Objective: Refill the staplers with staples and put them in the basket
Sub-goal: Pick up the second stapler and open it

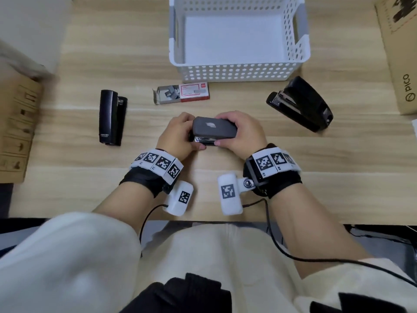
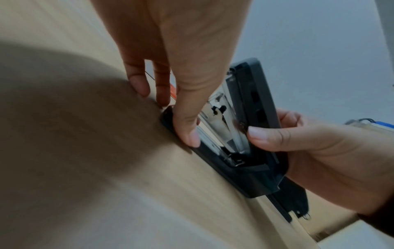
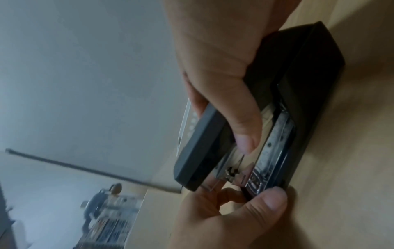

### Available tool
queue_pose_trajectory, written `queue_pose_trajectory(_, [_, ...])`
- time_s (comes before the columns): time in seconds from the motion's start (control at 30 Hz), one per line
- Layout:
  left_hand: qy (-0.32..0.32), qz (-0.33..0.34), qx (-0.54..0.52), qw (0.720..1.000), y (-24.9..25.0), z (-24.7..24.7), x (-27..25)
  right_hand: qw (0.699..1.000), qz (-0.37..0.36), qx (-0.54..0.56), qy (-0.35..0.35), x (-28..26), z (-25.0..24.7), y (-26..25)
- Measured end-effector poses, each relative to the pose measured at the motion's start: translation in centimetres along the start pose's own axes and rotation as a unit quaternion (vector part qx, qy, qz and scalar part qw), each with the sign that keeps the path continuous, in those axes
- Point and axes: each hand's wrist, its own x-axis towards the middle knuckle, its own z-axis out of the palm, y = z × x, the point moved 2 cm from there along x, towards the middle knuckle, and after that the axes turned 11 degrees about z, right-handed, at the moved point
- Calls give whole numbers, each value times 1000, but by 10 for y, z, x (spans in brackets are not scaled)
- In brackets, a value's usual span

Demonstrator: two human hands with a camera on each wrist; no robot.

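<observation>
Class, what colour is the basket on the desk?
White, with perforated walls: basket, clearest in the head view.

Cream sleeves [image 1: 67,256], black wrist straps [image 1: 144,180], white coded bands [image 1: 158,164].

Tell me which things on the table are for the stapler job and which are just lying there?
For the job:
grey stapler, held by left hand and right hand
two black staplers
staple box
white basket

Just lying about:
cardboard boxes

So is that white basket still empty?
Empty: the basket shows only its bare white floor, and all three staplers are outside it.
</observation>
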Motion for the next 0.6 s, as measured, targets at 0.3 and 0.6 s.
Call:
queue_pose_trajectory(0.3, [43,-37,-15,998,-38,-32,-25,970,-78,-217,-77,18,46,-69])
queue_pose_trajectory(0.6, [40,-21,-44,998,-46,-35,-17,964,-16,264,33,-3,11,-48])
